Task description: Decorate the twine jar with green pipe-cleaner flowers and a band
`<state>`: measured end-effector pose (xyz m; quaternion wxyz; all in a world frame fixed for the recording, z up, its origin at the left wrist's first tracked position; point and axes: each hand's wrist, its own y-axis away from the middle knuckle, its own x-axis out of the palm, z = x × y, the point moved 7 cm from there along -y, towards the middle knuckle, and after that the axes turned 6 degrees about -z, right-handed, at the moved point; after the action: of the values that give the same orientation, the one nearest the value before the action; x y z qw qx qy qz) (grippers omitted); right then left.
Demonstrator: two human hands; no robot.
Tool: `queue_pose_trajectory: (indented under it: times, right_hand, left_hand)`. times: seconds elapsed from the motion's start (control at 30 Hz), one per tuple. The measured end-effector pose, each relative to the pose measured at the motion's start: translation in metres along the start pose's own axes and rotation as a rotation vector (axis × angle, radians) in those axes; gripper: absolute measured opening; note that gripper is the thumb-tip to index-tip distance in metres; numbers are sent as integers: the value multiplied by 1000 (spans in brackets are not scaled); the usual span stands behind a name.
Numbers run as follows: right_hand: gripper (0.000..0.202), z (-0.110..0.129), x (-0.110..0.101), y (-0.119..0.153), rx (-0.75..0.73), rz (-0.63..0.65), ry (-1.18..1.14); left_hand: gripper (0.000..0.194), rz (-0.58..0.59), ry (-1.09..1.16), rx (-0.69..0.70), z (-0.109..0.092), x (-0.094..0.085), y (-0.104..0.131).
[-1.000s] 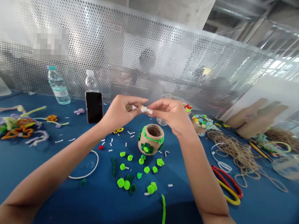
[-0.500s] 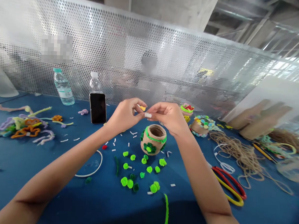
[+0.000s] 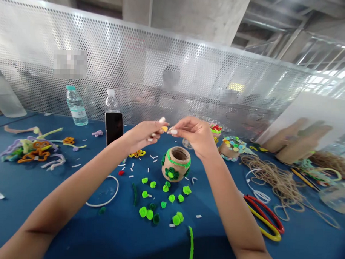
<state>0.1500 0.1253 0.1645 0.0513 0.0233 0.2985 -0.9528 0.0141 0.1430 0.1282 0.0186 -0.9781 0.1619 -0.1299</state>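
Note:
Above the table, my left hand (image 3: 145, 135) holds a small yellow piece (image 3: 164, 128) at its fingertips, its thumb raised and the other fingers curled. My right hand (image 3: 195, 135) is closed in a pinch just to the right of that piece; what lies between its fingertips is too small to make out. Below both hands stands a twine-wrapped jar (image 3: 175, 169) with a green band round its neck and a dark green flower on its side. In front of it lie several green pom-poms (image 3: 149, 214) and a green pipe cleaner (image 3: 191, 245).
At left are a pile of pipe cleaners (image 3: 33, 149), a phone (image 3: 114, 128) propped upright, water bottles (image 3: 78, 107) and a white ring (image 3: 116, 188). Twine (image 3: 269, 178), red-and-yellow handles (image 3: 271, 227) and a decorated pot (image 3: 227, 149) lie right. White paper strips are scattered around.
My left thumb has lifted off the fingertips, and the left hand has turned and sunk slightly. My right hand keeps its pinch. The view has tilted up a little.

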Motion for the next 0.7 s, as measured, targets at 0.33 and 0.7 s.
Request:
queue_pose_trajectory:
  times: [0.33, 0.7]
  right_hand:
    - [14, 7, 40, 16, -325, 72, 553]
    - [7, -16, 43, 13, -169, 47, 314]
  left_hand:
    - [29, -294, 493, -230, 19, -1, -1]
    - [43, -107, 506, -228, 12, 15, 9]
